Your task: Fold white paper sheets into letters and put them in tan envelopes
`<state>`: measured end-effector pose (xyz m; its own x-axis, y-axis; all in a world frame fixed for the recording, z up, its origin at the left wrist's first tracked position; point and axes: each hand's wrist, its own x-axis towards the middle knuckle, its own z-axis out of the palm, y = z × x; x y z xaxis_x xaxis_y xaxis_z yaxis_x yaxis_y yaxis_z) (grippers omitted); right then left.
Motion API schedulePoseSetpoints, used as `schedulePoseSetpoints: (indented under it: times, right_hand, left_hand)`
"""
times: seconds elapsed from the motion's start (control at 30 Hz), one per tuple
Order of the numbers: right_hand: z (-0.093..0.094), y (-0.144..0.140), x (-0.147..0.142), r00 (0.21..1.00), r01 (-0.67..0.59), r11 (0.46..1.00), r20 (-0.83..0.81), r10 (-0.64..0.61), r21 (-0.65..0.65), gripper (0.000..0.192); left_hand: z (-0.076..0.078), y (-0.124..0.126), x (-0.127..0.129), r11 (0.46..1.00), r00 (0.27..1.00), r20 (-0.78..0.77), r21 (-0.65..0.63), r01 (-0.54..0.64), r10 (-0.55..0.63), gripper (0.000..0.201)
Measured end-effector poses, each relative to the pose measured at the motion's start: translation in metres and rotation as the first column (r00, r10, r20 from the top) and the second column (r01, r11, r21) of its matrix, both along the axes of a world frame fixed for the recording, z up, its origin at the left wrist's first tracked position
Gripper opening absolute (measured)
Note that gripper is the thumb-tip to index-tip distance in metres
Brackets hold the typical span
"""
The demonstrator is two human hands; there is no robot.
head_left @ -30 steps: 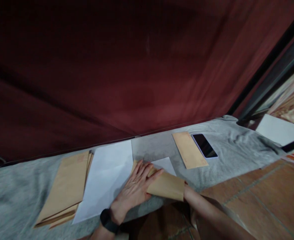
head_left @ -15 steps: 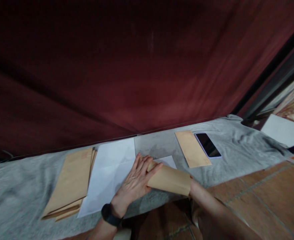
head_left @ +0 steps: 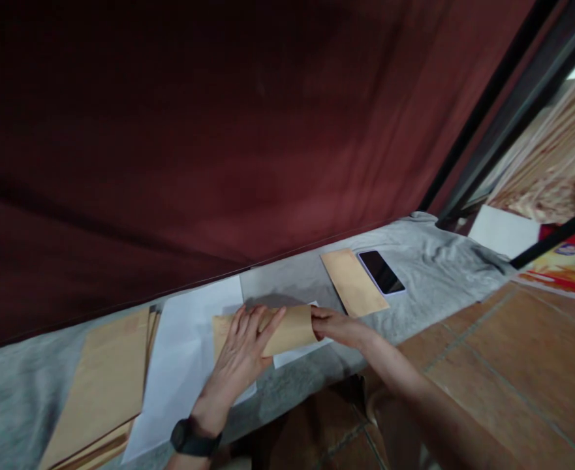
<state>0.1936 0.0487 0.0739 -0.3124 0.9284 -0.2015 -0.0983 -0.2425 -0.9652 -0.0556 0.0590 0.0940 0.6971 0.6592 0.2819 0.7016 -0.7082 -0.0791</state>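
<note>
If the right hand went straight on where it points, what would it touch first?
Probably the inside of the brown envelope: the right hand points into its open end. How deep it reaches is hidden.

No legible text in view. Only unreadable marks: top envelope of the brown stack (head_left: 101, 375) has faint reddish print (head_left: 134, 322) near its far end, too blurred to make out. Handled envelope (head_left: 292, 328) shows a similar faint trace near its left end, also unreadable. Red-and-yellow printed item (head_left: 574, 266) at the right edge carries a small blue patch (head_left: 569, 249) with pale marks, maybe a logo; too small to read.
</note>
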Motion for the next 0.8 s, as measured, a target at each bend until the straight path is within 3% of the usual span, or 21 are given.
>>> schedulePoseSetpoints:
  times: [0.17,0.23,0.3,0.37,0.43,0.5,0.53,0.6,0.8]
  right_hand:
    - [0.0,0.008,0.013,0.971,0.071,0.997,-0.228,-0.073,-0.017,0.048]
    - [-0.005,0.012,0.018,0.98,0.132,0.991,-0.155,-0.127,0.024,0.046]
    - [-0.01,0.015,0.021,0.973,0.209,0.972,0.077,-0.218,0.111,0.039]
    - [-0.013,0.014,0.023,0.84,0.229,0.939,0.435,-0.324,0.257,0.033]
    - [-0.012,0.01,0.023,0.584,0.126,0.93,0.732,-0.35,0.344,0.029]
    - [-0.009,0.003,0.02,0.371,0.008,0.949,0.88,-0.296,0.315,0.027]
    - [-0.007,-0.001,0.018,0.307,-0.022,0.959,0.915,-0.262,0.282,0.028]
    - [-0.005,-0.007,0.011,0.247,-0.038,0.973,0.946,-0.211,0.227,0.034]
    - [-0.006,-0.008,-0.01,0.172,-0.01,0.986,0.971,-0.165,0.169,0.057]
  left_hand:
    - [-0.006,0.007,-0.015,0.996,0.994,0.058,-0.018,-0.091,0.092,0.095]
    - [-0.009,0.008,-0.02,0.992,0.99,0.077,-0.044,-0.115,0.118,0.096]
    - [-0.012,0.007,-0.023,0.988,0.985,0.092,-0.072,-0.138,0.144,0.097]
    - [-0.014,0.006,-0.025,0.982,0.981,0.097,-0.1,-0.158,0.168,0.1]
    - [-0.016,0.005,-0.028,0.977,0.978,0.098,-0.123,-0.172,0.185,0.103]
    - [-0.017,0.005,-0.032,0.973,0.975,0.098,-0.134,-0.187,0.2,0.104]
    - [-0.017,0.006,-0.034,0.971,0.972,0.102,-0.135,-0.196,0.21,0.105]
    - [-0.015,0.008,-0.038,0.967,0.964,0.122,-0.128,-0.222,0.237,0.105]
    - [-0.004,0.014,-0.037,0.959,0.923,0.259,-0.081,-0.272,0.283,0.109]
